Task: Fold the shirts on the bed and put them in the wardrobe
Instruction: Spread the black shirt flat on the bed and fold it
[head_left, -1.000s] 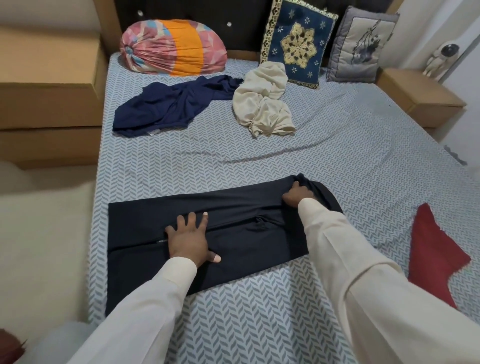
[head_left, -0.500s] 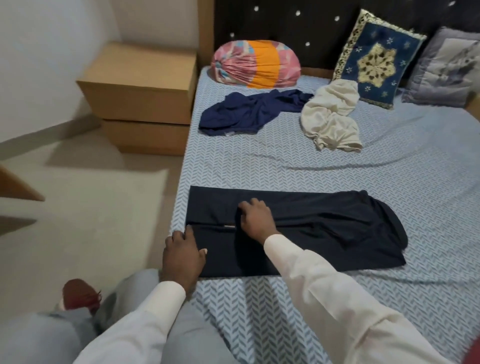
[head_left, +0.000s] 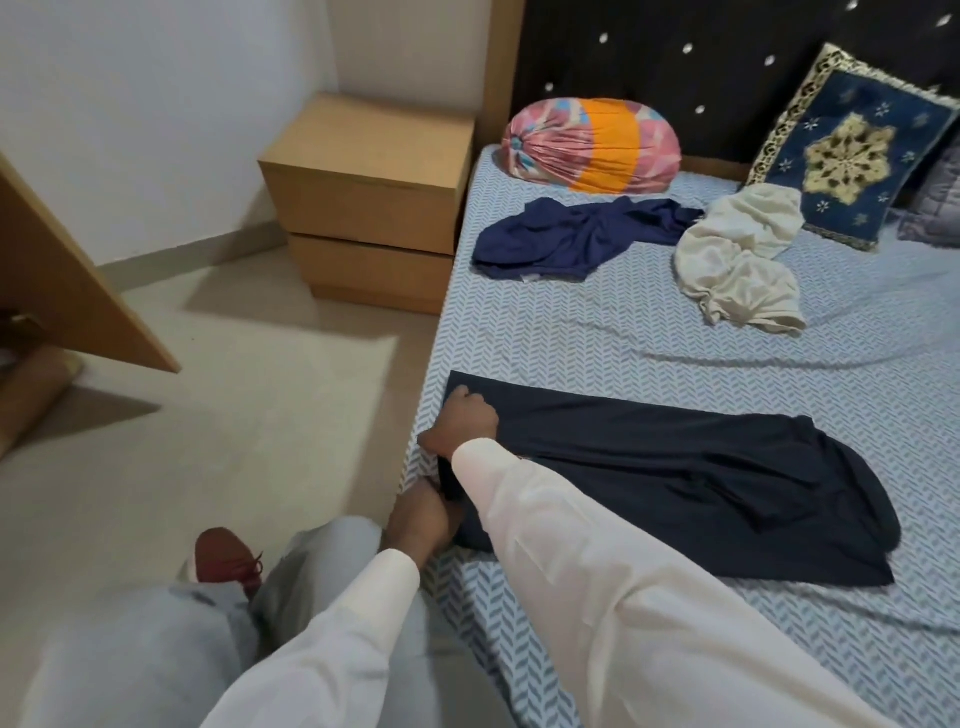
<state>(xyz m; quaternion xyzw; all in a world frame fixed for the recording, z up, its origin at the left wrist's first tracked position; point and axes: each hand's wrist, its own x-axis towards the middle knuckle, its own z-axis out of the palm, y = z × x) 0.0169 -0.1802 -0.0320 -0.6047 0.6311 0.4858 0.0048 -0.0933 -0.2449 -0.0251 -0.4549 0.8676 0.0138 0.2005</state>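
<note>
Head view, angled down over bed (head_left: 597, 338)

No legible text, number, brand or sign anywhere in view.

Blue shirt (head_left: 571, 239), just in front of the bolster (head_left: 592, 145): small pale patch at its near edge, too small to read.

Blue cushion (head_left: 852, 156), right of the bolster: gold star ornament and border pattern only, no lettering made out.

Fingertips of the left hand (head_left: 422, 519) are hidden under the dark shirt (head_left: 675, 467); the grey cushion (head_left: 939, 208) is cropped at the right edge.
</note>
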